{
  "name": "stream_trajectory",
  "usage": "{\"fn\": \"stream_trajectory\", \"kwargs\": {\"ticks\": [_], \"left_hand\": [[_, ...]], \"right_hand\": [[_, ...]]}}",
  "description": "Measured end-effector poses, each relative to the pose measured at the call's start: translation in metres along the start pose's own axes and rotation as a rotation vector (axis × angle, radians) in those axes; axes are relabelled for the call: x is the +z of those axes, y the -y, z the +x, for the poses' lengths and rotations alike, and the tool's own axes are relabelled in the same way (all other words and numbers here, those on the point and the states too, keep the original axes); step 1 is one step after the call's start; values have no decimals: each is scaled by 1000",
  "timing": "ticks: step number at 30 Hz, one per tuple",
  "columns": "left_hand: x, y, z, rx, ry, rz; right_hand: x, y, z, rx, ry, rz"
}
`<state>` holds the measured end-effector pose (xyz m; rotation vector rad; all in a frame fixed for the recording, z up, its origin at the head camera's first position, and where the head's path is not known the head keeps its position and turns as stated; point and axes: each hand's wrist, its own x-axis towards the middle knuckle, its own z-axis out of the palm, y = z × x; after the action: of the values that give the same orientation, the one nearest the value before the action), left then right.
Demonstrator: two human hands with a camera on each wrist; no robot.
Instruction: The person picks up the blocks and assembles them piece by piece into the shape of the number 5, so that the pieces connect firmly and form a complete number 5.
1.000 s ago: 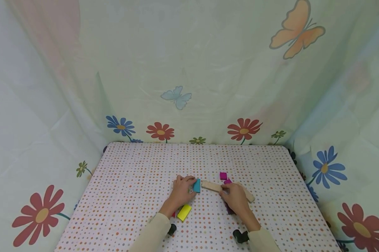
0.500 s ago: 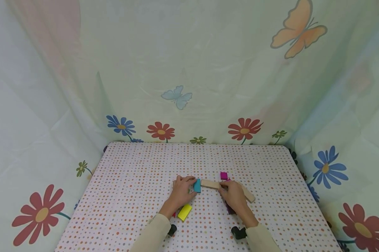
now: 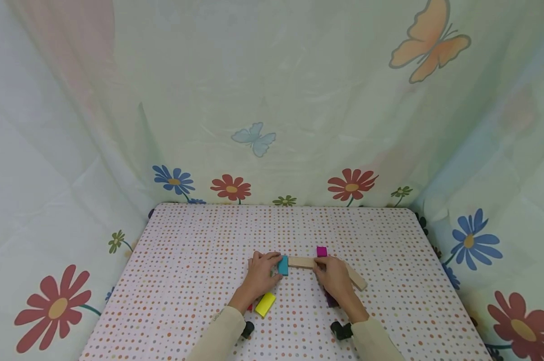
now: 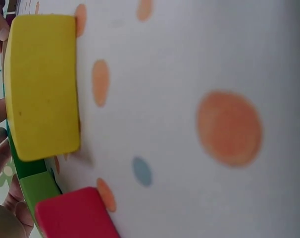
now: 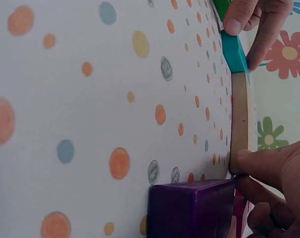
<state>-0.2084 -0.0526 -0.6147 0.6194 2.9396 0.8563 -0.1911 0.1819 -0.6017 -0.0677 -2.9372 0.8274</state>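
Observation:
My left hand (image 3: 259,273) pinches a teal block (image 3: 283,265), thumb on the near side and fingertips on the far side. Against its right side butts the end of a plain wooden strip (image 3: 301,262). The strip's other end is held between thumb and finger of my right hand (image 3: 335,278). Under the right palm stands a dark purple block (image 5: 189,210), partly covered in the head view. By my left wrist lie a yellow block (image 4: 43,87) and a red block (image 4: 78,215). A light green block (image 4: 38,188) and a dark green one (image 4: 31,167) sit beneath the left hand.
A magenta block (image 3: 321,251) lies just beyond the right hand. Another wooden strip (image 3: 357,278) slants away to its right. The dotted tabletop (image 3: 199,235) ends at the back against a hanging curtain (image 3: 299,100) printed with flowers and butterflies.
My right hand has swung its end of the wooden strip slightly away from me, so the strip now lies straighter out from the teal block. The left hand has stayed in place.

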Motion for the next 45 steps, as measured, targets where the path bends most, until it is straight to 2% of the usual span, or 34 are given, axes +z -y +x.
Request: {"fn": "stream_trajectory", "kwargs": {"ticks": [12, 21, 36, 41, 45], "left_hand": [[-2, -1, 0, -10, 6, -30], [0, 0, 2, -26, 7, -24], [-1, 1, 0, -47, 14, -59], [-6, 3, -2, -55, -9, -73], [-14, 7, -7, -89, -34, -92]], "right_hand": [[3, 0, 5, -36, -28, -11], [5, 1, 7, 0, -32, -7], [7, 0, 6, -1, -42, 32], [-1, -6, 0, -1, -82, 91], [-11, -14, -4, -27, -146, 125]]}}
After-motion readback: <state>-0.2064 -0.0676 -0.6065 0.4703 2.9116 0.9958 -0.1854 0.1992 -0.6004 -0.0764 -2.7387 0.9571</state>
